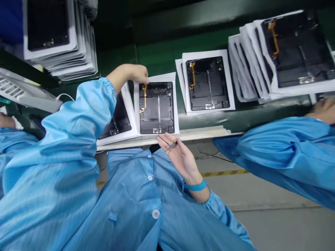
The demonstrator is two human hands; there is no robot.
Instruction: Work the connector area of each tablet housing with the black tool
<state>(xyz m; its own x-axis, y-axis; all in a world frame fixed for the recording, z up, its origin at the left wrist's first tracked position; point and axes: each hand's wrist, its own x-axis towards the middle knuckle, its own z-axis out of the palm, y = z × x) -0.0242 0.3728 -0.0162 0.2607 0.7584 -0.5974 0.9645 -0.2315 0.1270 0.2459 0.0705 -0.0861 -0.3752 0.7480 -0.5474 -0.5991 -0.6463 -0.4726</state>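
My left hand (pixel 137 75), fingers curled narrow, touches the far edge of white paper (pixel 136 104) under a dark tablet back panel (pixel 157 108), long axis pointing away from me on the green worktop (pixel 162 55). Just beside its near edge, my right hand (pixel 180 157) holds tweezers (pixel 170 146).

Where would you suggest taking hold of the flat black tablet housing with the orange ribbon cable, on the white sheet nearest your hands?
From the right, I'd grip the bare long edge of the black tablet housing, away from the orange ribbon cable; it lies flat.
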